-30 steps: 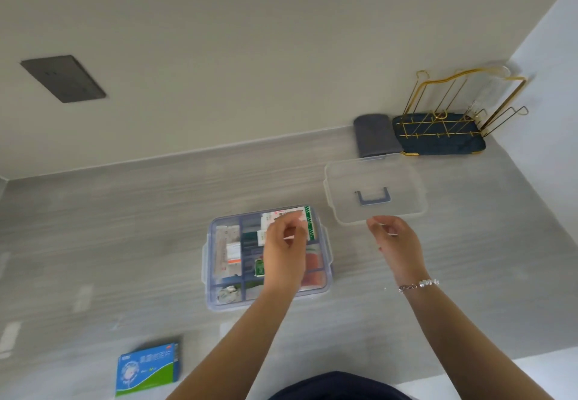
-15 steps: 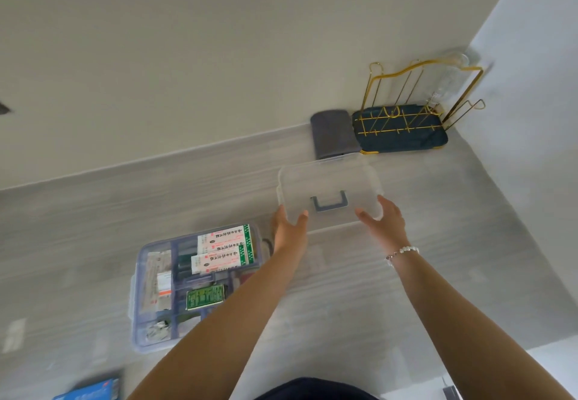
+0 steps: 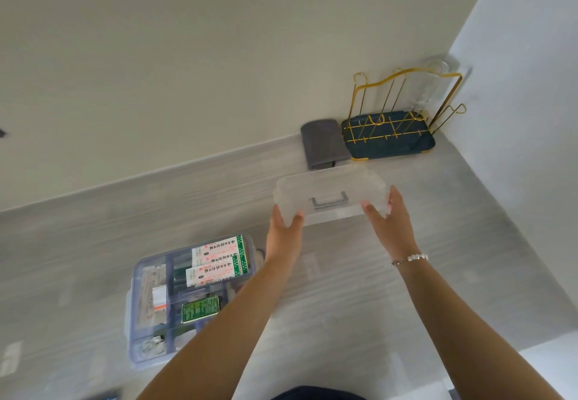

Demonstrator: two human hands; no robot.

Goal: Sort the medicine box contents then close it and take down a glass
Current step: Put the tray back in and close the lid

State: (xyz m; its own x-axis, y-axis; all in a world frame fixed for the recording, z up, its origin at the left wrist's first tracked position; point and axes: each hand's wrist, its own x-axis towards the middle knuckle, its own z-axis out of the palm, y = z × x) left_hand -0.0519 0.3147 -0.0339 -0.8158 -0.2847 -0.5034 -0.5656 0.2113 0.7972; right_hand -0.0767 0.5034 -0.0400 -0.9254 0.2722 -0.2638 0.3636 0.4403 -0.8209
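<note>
The clear medicine box (image 3: 137, 299) lies open on the grey counter at lower left, its compartments holding white-and-green cartons, a green packet and blister strips. Its translucent lid (image 3: 328, 188), with a grey handle on top, is lifted off the counter and tilted. My left hand (image 3: 283, 232) grips the lid's near left corner, thumb on top. My right hand (image 3: 389, 223) grips the near right corner. A clear glass (image 3: 434, 83) hangs upside down on the gold wire rack (image 3: 403, 93) in the far right corner.
A folded grey cloth (image 3: 322, 146) lies beside the rack's dark tray (image 3: 387, 140). A wall rises at the right. A blue carton's edge (image 3: 106, 396) shows at the bottom left. My left forearm crosses over the box's right side.
My left hand left the cartons in the box and both hands reached the lid. They now grip it and have raised it off the counter. The view swung right.
</note>
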